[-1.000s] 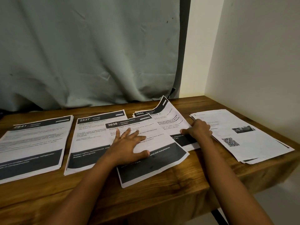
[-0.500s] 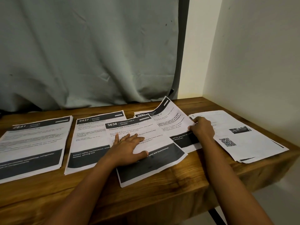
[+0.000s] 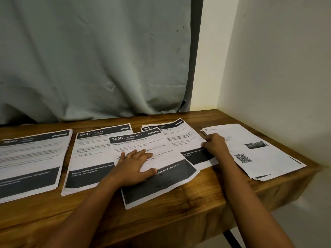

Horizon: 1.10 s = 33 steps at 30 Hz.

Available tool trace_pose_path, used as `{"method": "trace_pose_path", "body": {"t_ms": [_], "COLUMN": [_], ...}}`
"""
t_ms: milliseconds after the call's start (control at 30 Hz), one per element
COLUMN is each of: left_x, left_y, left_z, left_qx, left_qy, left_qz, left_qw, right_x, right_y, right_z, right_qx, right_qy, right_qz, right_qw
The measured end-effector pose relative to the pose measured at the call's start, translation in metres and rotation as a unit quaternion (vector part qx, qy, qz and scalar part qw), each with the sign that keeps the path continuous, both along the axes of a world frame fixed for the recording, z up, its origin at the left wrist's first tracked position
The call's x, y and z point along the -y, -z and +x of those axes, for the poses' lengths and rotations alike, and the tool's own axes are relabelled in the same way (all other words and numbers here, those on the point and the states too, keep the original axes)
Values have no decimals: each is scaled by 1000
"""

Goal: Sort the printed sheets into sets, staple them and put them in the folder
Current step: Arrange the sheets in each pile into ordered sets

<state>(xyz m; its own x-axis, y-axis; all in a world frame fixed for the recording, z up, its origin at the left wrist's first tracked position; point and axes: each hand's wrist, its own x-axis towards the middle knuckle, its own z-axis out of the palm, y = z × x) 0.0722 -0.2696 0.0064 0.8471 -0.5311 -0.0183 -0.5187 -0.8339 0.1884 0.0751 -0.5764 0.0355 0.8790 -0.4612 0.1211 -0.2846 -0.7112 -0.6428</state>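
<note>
Wooden desk (image 3: 179, 203) nearest; on it the left hand (image 3: 133, 166), grip apart, presses flat on the 3638 sheet (image 3: 166, 158). Farther right, the right hand (image 3: 215, 144), grip clamped, pinches the edge of the 2692 sheet (image 3: 182, 140).

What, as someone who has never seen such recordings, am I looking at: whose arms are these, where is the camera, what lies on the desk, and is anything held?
No machine: these are a person's two bare arms, filmed by one camera worn on the head, looking forward and down. On the brown wooden desk lie white paper stacks: a stack headed 2641 far left, a stack headed 2437 beside it, and a stack with a QR code at right. The left hand presses flat on a white sheet headed 3638. The right hand seems to pinch the right edge of a white sheet headed 2692. A grey curtain hangs behind. No stapler or folder shows.
</note>
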Motion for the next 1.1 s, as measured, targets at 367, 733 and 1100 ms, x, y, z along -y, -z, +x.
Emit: {"method": "trace_pose_path", "body": {"t_ms": [367, 733, 1100], "left_x": [-1, 1, 0], "left_y": [3, -1, 1], "left_z": [3, -1, -1], "left_qx": [9, -10, -4], "left_qy": [-6, -9, -8], "left_qz": [10, 23, 18], "left_qw": [1000, 1000, 1000], "right_x": [3, 9, 12], "right_y": [7, 15, 13], "right_z": [9, 11, 7], "right_qx": [2, 15, 95], "right_qy": [-6, 81, 142], "right_qz": [-39, -23, 9], "right_qw": [999, 996, 985]}}
